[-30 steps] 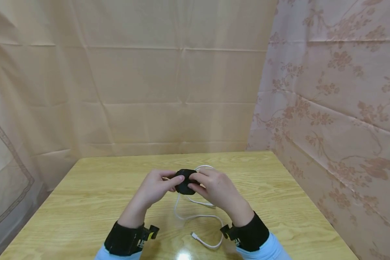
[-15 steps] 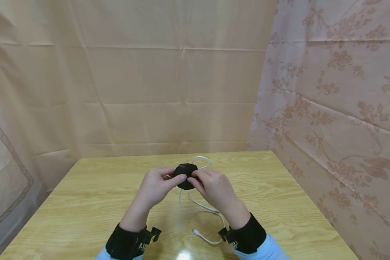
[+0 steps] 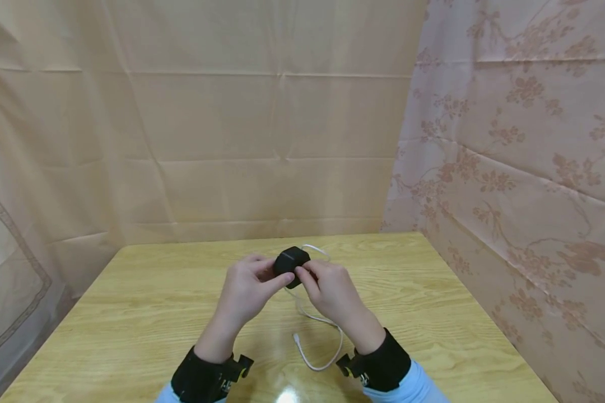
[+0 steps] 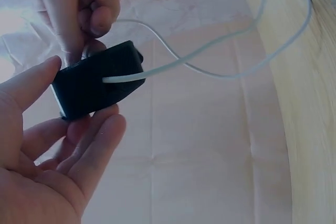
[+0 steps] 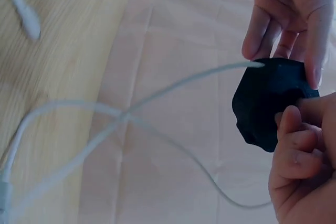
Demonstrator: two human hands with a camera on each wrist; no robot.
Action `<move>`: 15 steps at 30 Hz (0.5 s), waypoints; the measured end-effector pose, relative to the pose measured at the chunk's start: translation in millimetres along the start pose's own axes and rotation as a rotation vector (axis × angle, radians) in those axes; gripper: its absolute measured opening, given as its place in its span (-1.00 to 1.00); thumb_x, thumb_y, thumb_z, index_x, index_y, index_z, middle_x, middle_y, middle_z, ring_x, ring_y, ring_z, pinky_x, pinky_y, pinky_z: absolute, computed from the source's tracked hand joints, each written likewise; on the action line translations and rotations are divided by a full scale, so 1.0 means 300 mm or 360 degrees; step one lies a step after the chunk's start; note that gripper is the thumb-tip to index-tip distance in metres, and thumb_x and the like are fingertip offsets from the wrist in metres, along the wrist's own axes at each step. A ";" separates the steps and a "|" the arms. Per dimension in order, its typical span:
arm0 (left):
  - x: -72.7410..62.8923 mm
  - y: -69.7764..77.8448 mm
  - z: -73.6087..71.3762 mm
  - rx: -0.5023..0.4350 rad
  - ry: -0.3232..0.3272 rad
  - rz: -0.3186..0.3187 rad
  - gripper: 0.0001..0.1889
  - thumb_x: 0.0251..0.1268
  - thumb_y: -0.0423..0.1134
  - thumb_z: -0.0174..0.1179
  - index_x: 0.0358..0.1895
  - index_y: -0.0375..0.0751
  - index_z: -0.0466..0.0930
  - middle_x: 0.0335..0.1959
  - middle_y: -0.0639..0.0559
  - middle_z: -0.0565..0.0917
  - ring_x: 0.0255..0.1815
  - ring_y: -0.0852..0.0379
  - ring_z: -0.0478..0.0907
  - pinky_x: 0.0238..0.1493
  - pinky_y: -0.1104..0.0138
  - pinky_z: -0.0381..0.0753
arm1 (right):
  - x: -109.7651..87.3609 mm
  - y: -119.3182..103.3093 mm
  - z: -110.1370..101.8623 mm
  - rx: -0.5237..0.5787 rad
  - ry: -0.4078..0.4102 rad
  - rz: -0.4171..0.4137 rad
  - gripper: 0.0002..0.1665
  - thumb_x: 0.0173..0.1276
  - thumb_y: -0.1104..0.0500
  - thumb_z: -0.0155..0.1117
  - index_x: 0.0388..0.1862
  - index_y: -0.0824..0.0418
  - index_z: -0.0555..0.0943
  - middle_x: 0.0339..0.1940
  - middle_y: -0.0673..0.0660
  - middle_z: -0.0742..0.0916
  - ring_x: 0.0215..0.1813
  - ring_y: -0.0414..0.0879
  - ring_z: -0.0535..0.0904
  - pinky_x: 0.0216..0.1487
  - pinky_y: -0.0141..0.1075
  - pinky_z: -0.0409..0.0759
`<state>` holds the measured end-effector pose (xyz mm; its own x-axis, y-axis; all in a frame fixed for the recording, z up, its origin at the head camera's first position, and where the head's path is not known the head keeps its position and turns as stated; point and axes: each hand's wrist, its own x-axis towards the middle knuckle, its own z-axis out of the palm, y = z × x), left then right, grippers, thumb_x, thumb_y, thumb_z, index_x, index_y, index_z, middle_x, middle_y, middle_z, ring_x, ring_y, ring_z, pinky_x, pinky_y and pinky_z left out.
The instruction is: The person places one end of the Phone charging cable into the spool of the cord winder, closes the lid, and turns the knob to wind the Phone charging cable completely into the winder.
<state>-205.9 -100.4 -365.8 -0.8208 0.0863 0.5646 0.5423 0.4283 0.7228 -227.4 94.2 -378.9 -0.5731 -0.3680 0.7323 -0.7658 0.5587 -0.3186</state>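
A small black many-sided case (image 3: pixel 287 261) is held above the table between both hands. My left hand (image 3: pixel 244 288) grips its left side, thumb on one face and fingers behind. With thumb and forefinger, my right hand (image 3: pixel 335 291) pinches it at the right; in the right wrist view those fingertips reach into the middle of the case (image 5: pixel 257 93), partly hiding it. A white cable (image 4: pixel 173 65) comes out of one face near its edge. Another stretch of this cable passes behind the right hand. Its loose end, a slim white connector (image 3: pixel 296 338), shows between the forearms.
The wooden table (image 3: pixel 131 313) spans the space under the hands. A beige curtain (image 3: pixel 206 140) hangs behind it and a flowered curtain (image 3: pixel 509 168) on the right. Black straps with cameras (image 3: pixel 199 375) sit round both wrists.
Both hands have raised the black case a little away from me and turned it, so another face shows. The cable's connector end has swung up and slightly left.
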 end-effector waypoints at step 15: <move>0.009 -0.042 0.033 0.0445 0.0233 0.0639 -0.65 -0.03 -0.22 0.64 -0.12 -0.20 0.82 -0.27 0.02 0.67 -0.43 0.15 0.57 -0.61 0.51 0.44 | 0.017 -0.013 0.003 0.1063 -0.0182 0.1132 -0.60 0.61 0.19 0.03 -0.43 0.33 0.61 -0.64 0.04 0.57 -0.76 -0.25 0.20 -0.73 -0.42 0.15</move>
<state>-216.8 -96.7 -377.3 -0.5127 0.1750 0.8406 0.7247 0.6132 0.3143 -227.6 89.4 -374.5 -0.9623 -0.1979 0.1863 -0.2185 0.1556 -0.9633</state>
